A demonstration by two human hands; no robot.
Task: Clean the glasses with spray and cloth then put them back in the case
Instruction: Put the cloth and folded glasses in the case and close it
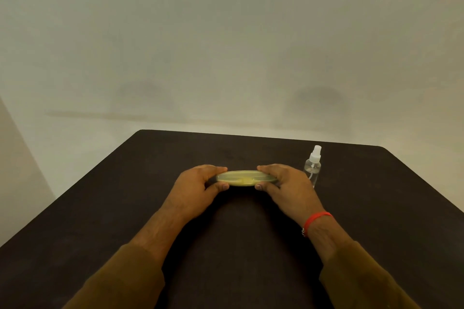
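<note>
A pale yellow-green glasses case (pixel 244 178) lies flat on the dark table, a little beyond its middle. My left hand (pixel 198 188) grips its left end, fingers over the top and thumb at the front. My right hand (pixel 286 187) holds the right end the same way. The case looks closed, and a faint outline shows through its lid. No glasses or cloth are visible. A clear spray bottle (pixel 313 167) with a white nozzle stands upright just right of my right hand.
The dark table (pixel 100 221) reaches to a far edge against a plain pale wall. A red band circles my right wrist (pixel 316 219). Brown sleeves cover both forearms.
</note>
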